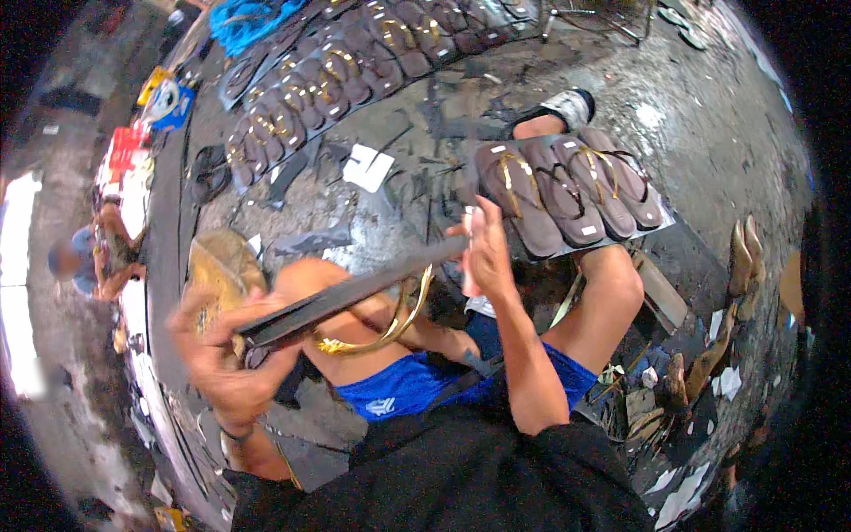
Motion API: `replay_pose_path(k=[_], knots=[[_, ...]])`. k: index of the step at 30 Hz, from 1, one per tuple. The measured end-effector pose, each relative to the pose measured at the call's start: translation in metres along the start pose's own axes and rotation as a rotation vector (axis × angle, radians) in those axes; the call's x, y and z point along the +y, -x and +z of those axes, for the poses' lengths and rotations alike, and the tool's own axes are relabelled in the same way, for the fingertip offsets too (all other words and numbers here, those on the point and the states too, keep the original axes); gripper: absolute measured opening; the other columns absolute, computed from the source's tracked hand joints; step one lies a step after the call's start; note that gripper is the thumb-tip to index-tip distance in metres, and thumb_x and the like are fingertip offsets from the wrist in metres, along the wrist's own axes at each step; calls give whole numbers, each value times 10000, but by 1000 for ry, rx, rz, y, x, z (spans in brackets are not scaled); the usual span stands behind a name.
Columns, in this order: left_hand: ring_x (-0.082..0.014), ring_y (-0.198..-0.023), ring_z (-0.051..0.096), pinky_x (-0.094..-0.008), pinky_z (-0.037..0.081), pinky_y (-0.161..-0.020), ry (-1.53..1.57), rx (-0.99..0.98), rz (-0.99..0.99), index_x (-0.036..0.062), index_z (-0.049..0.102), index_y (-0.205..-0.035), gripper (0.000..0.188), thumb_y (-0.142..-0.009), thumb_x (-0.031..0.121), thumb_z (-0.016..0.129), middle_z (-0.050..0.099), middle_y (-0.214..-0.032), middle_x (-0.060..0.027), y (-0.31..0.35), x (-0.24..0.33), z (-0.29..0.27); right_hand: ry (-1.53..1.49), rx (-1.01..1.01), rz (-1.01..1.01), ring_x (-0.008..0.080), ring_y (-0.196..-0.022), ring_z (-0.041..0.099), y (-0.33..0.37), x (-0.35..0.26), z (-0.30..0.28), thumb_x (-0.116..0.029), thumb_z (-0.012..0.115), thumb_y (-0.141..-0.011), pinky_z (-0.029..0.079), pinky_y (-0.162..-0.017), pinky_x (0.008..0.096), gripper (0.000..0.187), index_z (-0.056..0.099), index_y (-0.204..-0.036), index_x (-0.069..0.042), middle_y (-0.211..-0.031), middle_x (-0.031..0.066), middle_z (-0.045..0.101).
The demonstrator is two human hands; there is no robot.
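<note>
Risk of slippage: possible loss of the sandal toward the lap, given support at the ends only; most likely cause, a loosened pinch at the left or a poorly seated right end. Risk of strap damage: possible bending or partial pull-out of the gold strap, exposed as a loop beneath the sole; most likely cause, catching on the left knee or the blue shorts. Risk of soiling: possible on a drop to the scrap-strewn floor.

Location of sandal: above the lap, edge-on, slanting between the hands, left end lower, right end higher. At the left hand: sole end between fingers and thumb, fingers over the upper edge, thumb below; grasping the sandal, outline blurred. At the right hand: opposite end against the inner side of the raised fingers; impossible to tell from this view whether clenched on the end or merely bracing it. Strap: below the sole, from near the left thumb to near the right hand.
</note>
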State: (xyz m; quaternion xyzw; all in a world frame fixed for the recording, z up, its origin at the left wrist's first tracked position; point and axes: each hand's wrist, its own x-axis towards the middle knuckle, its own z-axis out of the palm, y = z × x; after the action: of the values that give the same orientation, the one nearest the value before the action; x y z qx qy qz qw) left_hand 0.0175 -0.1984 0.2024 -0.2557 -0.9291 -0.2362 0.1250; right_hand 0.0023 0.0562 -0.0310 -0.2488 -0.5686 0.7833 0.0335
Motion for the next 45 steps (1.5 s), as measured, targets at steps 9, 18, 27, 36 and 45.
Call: replay_pose_path(k=[9,18,27,36,45], knots=[[-151,-946,654,-301,545,-836,1180,229,-978,30,601,-1163,246,-998,212,580,662,-1085,-51,64,-28,41,517,-211,-271,213,-821,684,191,-13,-43,-93,718,-850,543,-729,309,283,680,-1123,-29,-968,125,715],[-166,-983,661,-313,555,-858,1405,61,-1207,33,548,-1254,355,-996,273,587,655,-1116,-70,90,-22,66,550,-370,-280,182,-625,642,243,-8,-49,-117,786,-802,528,-564,295,331,693,-1112,-52,-919,118,713],[-167,-1007,631,-315,519,-901,1242,-79,-1066,26,498,-1305,469,-953,303,642,618,-1157,-63,87,-13,62,578,-197,-603,283,-680,677,184,-36,6,-184,725,-863,553,-600,379,289,684,-1126,-71,-845,132,700],[-151,-1004,617,-306,496,-901,997,-214,-639,-11,506,-1283,655,-812,339,797,641,-1105,-57,46,-36,16,498,-201,-614,191,-680,655,177,-66,-23,-126,699,-856,512,-621,296,236,699,-1057,-2,-886,113,716],[-113,-1001,595,-291,469,-907,1136,-460,-673,11,538,-1250,503,-861,244,755,642,-1103,-29,89,-16,36,701,-375,-319,170,-545,579,232,-65,-77,-167,770,-787,476,-527,276,270,721,-1020,-40,-791,101,685]])
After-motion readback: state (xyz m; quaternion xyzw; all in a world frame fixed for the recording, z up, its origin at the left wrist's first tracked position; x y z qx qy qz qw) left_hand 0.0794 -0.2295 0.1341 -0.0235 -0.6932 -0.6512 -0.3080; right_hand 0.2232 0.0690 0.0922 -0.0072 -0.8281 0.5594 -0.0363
